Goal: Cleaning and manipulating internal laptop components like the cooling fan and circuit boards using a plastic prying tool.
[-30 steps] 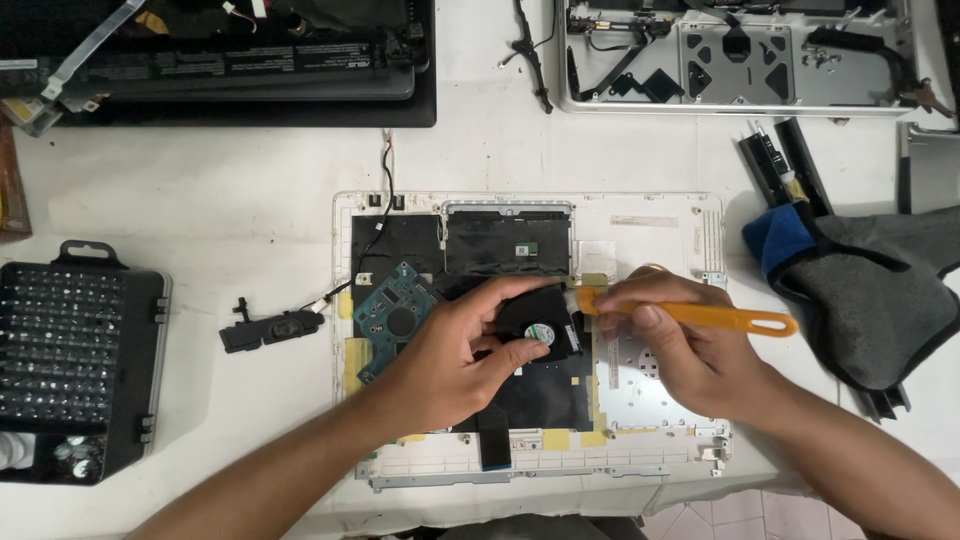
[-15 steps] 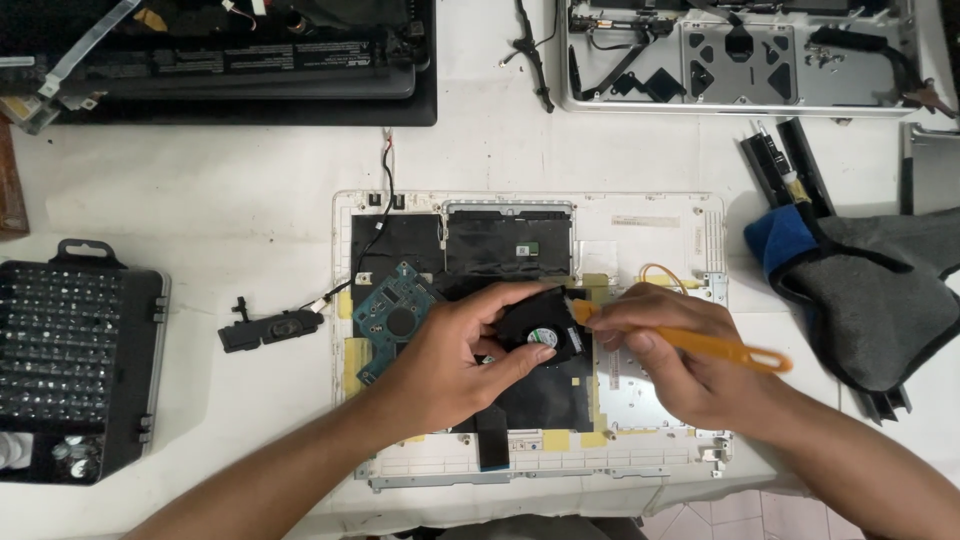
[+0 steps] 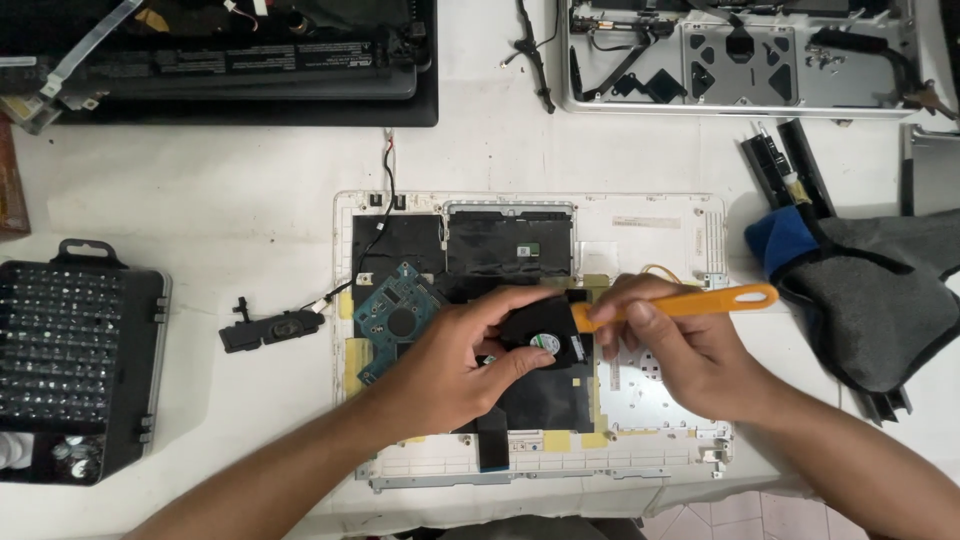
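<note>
A small black cooling fan (image 3: 538,338) is gripped by the left hand (image 3: 455,365), with the thumb beneath it and the fingers curled over its upper edge. The fan is held just above the middle of an opened white laptop shell (image 3: 650,215), which lies flat on the white table (image 3: 200,220).

An orange plastic pry tool (image 3: 680,303) is grasped by the right hand (image 3: 685,355), the fingers being closed around its shaft. The tool is held nearly level, its handle end pointing right and its flat tip touching the right edge of the fan.

Inside the shell, a green circuit board (image 3: 395,315) is seen just to the left of the left hand, and black sheeting is seen above and below the fan. A thin black cable (image 3: 375,235) is routed from the shell's upper left corner down to a small black speaker (image 3: 270,328), which rests on the table just beside the shell.

A black screwdriver bit case (image 3: 75,365) is placed, open, at the left edge of the table. A second, black laptop body (image 3: 250,70) is set at the upper left, and a silver laptop chassis (image 3: 740,60) at the upper right. A grey and blue cloth (image 3: 880,290) is laid to the right of the shell, near the tool's handle.
</note>
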